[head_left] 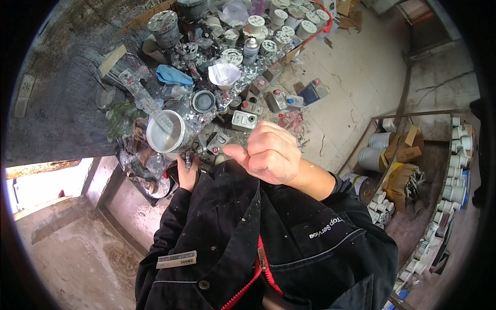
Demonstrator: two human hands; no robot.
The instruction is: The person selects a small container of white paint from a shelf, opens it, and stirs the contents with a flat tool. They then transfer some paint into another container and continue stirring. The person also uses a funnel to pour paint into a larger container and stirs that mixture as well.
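My right hand [273, 153] is raised in front of my chest, its fingers curled into a fist and the thumb sticking out to the left. Nothing shows in it. My left hand [188, 174] is lower, at the table's near edge, with its fingers closed around a small dark, paint-stained object [190, 156] whose kind I cannot make out. Just beyond that hand stands a white bucket [178, 135] with greyish contents. A long, paint-caked grey flat stick [150, 107] slants into the bucket. Crumpled, stained rags [135, 142] lie against the bucket's left side.
Paint-spattered pots [256, 25], a spray can [251, 50], a blue cloth [174, 75], a white paper cone [224, 74] and a round grey tub [203, 102] crowd the table. Metal cans [244, 121] stand on the floor. At right, a shelf rack [423, 112] holds buckets and boxes.
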